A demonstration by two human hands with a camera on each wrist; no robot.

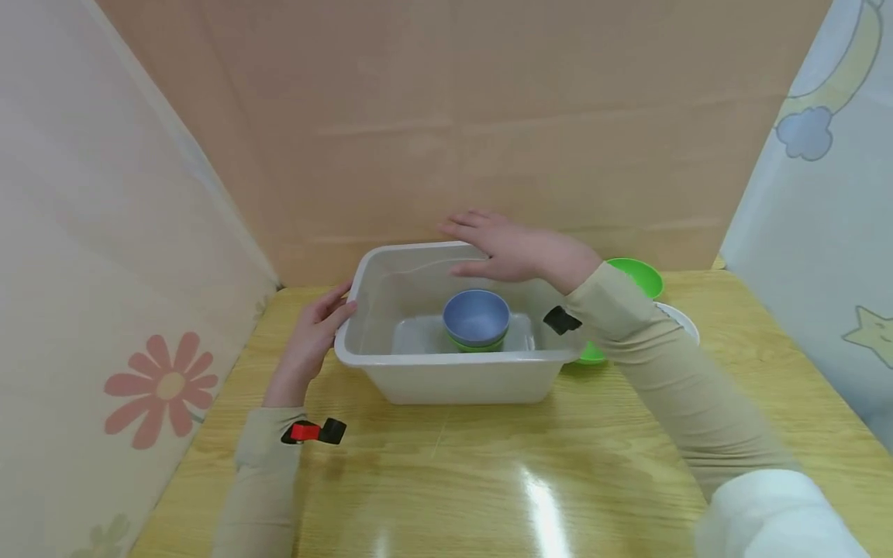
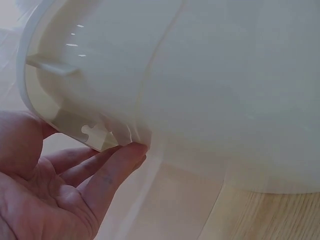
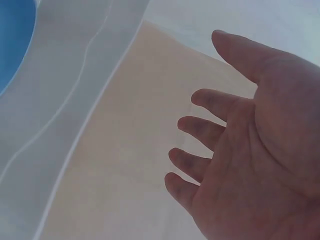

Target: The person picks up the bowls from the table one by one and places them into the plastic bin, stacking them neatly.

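My left hand [image 1: 307,341] rests with relaxed fingers against the left rim of the white tub [image 1: 446,372] on the worktop [image 1: 488,465], its grip released. My right hand [image 1: 512,249] hovers flat over the tub's far rim, grasping nothing, above the blue bowl [image 1: 477,315] stacked on a green bowl [image 1: 481,346] inside the tub.

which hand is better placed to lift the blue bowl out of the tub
Probably the right hand: it hovers open over the tub's far rim, almost above the blue bowl. The left hand touches the tub's outer left rim.
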